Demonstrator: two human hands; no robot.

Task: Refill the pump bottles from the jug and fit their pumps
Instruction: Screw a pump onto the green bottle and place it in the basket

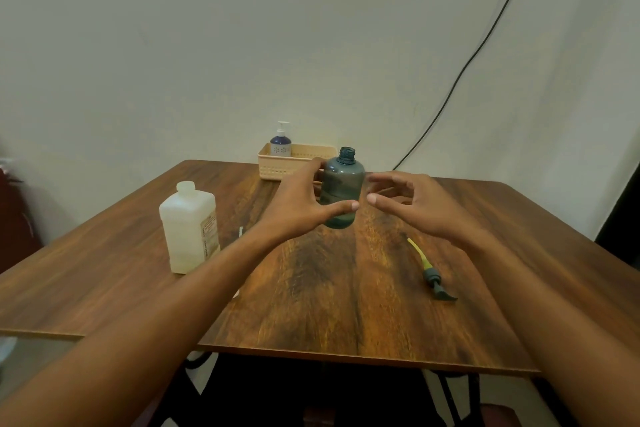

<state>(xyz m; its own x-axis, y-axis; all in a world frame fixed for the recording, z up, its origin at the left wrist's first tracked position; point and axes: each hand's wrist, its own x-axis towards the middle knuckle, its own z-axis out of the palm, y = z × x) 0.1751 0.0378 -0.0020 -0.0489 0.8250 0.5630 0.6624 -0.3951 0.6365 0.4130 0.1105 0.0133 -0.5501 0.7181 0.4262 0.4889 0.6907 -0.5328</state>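
Grips the dark teal bottle [342,191] at frame centre with the left hand [298,204]: thumb stretched across the near side of the body, fingers wrapped round the far side. Bottle upright, long axis vertical, threaded neck uncapped and pointing to the top of the frame; base at or just above the wooden table [104,270], cannot tell which. Keeps nothing in the right hand [408,201], poised just right of the bottle, fingers loosely curled and spread toward the bottle's side, tips very near it with a sliver of gap showing. Left of centre, white translucent jug [189,229], upright on the table, cap on, label facing right, well apart from the bottle. Lower right of centre, loose pump [431,270] flat on the table, long axis running diagonally, yellowish dip tube pointing toward the upper left, grey head and spout toward the lower right. Behind the bottle, at the table's far edge, beige basket [270,168] with a blue pump bottle [281,144] standing upright in its left end, white pump fitted. Upper right, black cable [485,45] slanting down the pale wall
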